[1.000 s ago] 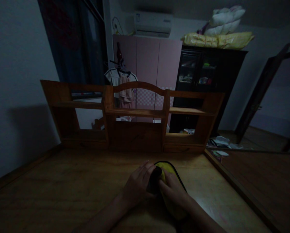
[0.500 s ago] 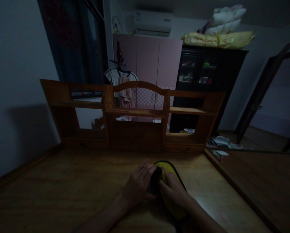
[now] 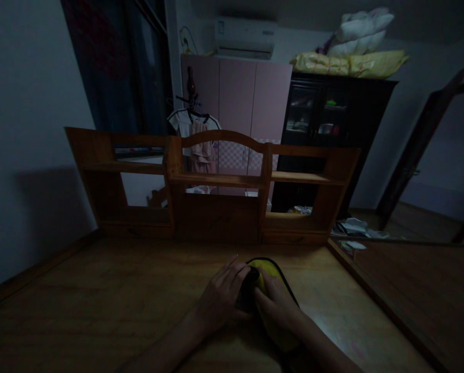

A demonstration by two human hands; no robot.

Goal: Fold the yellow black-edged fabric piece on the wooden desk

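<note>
hands (image 3: 221, 294) half-curled around yellow fabric (image 3: 268, 268)

Bare hands (image 3: 221, 294) and slim, bare forearms (image 3: 170, 336)

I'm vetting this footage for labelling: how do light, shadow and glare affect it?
Head view: dim overall, so the dark shape between left hand and right hand loses detail, though the yellow cloth reads; same view: pale tabletop glare at right, soft shadow on the left wall.
</note>
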